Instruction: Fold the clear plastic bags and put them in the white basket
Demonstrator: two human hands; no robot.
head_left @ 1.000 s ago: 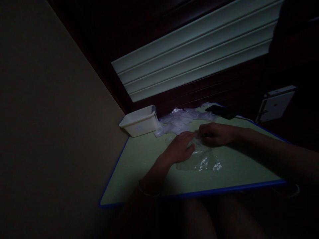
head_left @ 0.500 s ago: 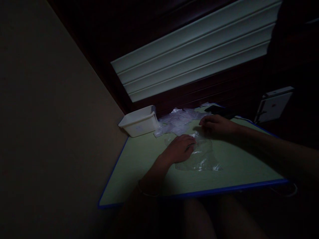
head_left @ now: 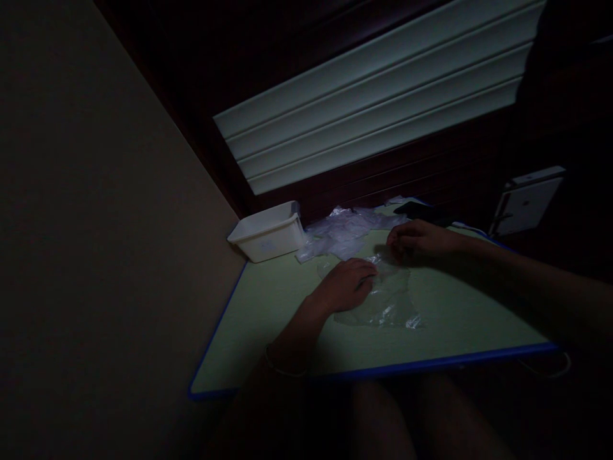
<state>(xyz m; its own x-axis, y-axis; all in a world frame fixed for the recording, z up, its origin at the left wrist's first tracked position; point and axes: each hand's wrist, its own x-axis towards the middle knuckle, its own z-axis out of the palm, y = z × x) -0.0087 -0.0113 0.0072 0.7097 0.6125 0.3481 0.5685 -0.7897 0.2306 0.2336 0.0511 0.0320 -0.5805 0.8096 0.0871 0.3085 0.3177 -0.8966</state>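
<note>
In the head view, your left hand (head_left: 347, 282) rests on clear plastic (head_left: 390, 300) spread across the green counter (head_left: 268, 319), your right hand (head_left: 416, 241) curls at its far edge, and whether either grip grasps it is impossible to tell.

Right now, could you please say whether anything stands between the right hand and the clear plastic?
Nothing visible does: the right hand is at the far edge of the clear plastic, the left hand lies over its left side, with a plastic pile beyond.
</note>
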